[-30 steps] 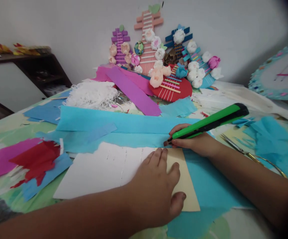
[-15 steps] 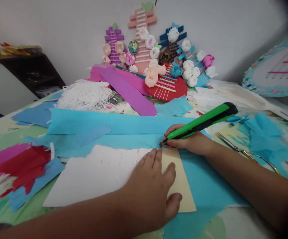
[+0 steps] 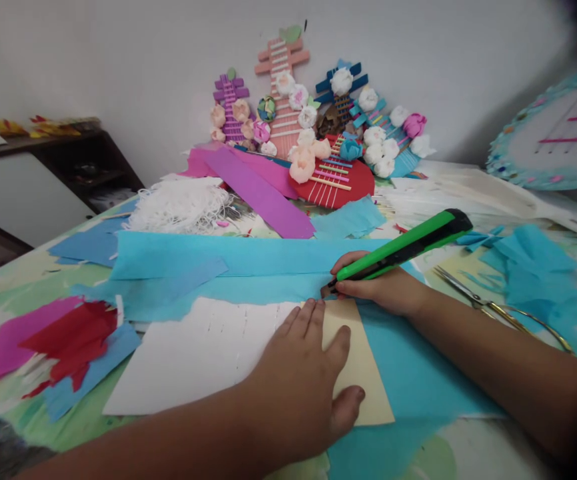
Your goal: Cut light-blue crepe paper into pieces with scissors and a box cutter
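Observation:
My left hand (image 3: 308, 380) lies flat with fingers spread, pressing on a white sheet (image 3: 193, 353) and a pale yellow sheet (image 3: 363, 373) beside it. In my right hand (image 3: 383, 287) is a green and black utility knife (image 3: 408, 243), held like a pen. Its blade tip points down near the top edge of the sheets, just beyond my left fingertips. Under the sheets spreads turquoise paper (image 3: 418, 373), and a folded turquoise strip (image 3: 248, 257) runs along behind them. The exact contact of the blade with the paper is too small to tell.
Gold-handled scissors (image 3: 488, 307) lie open at the right, near crumpled turquoise paper (image 3: 533, 267). Red paper scraps (image 3: 76, 333) are at the left. White string (image 3: 178, 207), a purple strip (image 3: 258, 193) and decorated craft pieces (image 3: 283, 100) stand or lie at the back.
The view has shifted slightly, so the background sits lower and the left-side scraps further right. Both hands and the knife stay in almost the same place.

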The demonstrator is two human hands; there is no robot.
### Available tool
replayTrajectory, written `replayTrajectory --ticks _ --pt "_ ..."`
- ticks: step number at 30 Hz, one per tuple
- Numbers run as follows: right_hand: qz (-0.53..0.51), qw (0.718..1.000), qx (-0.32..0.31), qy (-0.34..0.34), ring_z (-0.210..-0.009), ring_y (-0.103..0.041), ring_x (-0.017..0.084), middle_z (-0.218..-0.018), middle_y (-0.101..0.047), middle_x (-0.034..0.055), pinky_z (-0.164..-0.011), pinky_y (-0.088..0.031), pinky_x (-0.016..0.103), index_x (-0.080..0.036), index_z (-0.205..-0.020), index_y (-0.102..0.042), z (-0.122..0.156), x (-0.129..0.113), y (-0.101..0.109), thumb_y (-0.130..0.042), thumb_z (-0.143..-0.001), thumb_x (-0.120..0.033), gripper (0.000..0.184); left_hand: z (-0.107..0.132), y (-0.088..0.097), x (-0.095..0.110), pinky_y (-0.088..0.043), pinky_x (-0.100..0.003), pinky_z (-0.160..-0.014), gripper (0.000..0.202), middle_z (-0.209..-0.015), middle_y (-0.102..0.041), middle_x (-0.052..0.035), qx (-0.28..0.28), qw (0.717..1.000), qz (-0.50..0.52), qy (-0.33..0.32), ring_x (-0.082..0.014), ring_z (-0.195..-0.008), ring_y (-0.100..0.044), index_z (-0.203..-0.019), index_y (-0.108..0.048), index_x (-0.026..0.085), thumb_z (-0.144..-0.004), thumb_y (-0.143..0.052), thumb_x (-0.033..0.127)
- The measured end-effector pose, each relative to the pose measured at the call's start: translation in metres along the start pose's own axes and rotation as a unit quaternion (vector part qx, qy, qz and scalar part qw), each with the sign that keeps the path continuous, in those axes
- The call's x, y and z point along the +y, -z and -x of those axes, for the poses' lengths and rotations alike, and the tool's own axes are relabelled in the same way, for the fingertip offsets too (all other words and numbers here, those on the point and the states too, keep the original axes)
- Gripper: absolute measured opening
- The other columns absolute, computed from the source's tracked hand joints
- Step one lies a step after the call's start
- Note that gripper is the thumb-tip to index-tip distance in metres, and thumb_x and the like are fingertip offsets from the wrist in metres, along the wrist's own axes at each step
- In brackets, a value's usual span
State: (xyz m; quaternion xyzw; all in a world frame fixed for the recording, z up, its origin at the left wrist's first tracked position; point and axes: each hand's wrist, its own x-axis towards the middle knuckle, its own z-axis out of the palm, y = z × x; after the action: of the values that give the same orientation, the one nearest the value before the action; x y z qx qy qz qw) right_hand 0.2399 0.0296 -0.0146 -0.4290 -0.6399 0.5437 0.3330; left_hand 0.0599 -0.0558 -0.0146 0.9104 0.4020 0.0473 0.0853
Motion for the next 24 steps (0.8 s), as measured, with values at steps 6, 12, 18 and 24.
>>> replayTrajectory --ticks 6,12,18,24 --pt "-0.005 1.000 0.017 -0.005 -0.066 -0.063 0.013 -0.073 -0.067 0.0003 -0.068 -0.051 0.028 -0.019 -0.084 -0.055 0.0022 -0.0003 -0.0012 -0.066 -0.062 -0.031 0.028 -0.0004 -0.0011 0.0004 -0.029 -0.052 -0.095 0.057 -0.130 -0.035 -0.0260 0.001 1.000 -0.015 -0.011 -0.0383 -0.122 -0.028 -0.122 -0.048 0.013 -0.080 -0.037 0.050" --pt "-0.007 0.999 -0.016 -0.028 -0.082 -0.064 0.016 -0.082 -0.069 0.0016 -0.076 -0.050 0.030 -0.020 -0.084 -0.054 0.0042 -0.0032 -0.0022 -0.065 -0.065 -0.030 0.025 0.0011 -0.0007 -0.0017 -0.029 -0.053 -0.095 0.056 -0.132 -0.035 -0.0243 0.003 1.000 -0.005 -0.018 -0.0389 -0.122 -0.028 -0.123 -0.047 0.013 -0.081 -0.036 0.049" --pt "0.022 0.999 -0.026 -0.018 -0.078 -0.065 0.013 -0.078 -0.069 -0.0013 -0.072 -0.050 0.025 -0.019 -0.081 -0.055 0.0012 -0.0036 -0.0013 -0.065 -0.066 -0.028 0.020 0.0008 -0.0015 -0.0010 -0.027 -0.053 -0.095 0.056 -0.132 -0.033 -0.0248 0.003 1.000 0.003 -0.014 -0.0396 -0.123 -0.027 -0.124 -0.045 0.014 -0.081 -0.036 0.049" --pt "0.026 1.000 -0.008 -0.012 -0.072 -0.064 0.013 -0.072 -0.067 -0.0025 -0.068 -0.050 0.025 -0.019 -0.081 -0.056 0.0014 -0.0034 0.0005 -0.066 -0.064 -0.028 0.021 -0.0006 -0.0019 -0.0020 -0.027 -0.054 -0.094 0.056 -0.132 -0.032 -0.0256 0.005 1.000 0.003 -0.019 -0.0409 -0.122 -0.027 -0.124 -0.044 0.014 -0.081 -0.037 0.048"
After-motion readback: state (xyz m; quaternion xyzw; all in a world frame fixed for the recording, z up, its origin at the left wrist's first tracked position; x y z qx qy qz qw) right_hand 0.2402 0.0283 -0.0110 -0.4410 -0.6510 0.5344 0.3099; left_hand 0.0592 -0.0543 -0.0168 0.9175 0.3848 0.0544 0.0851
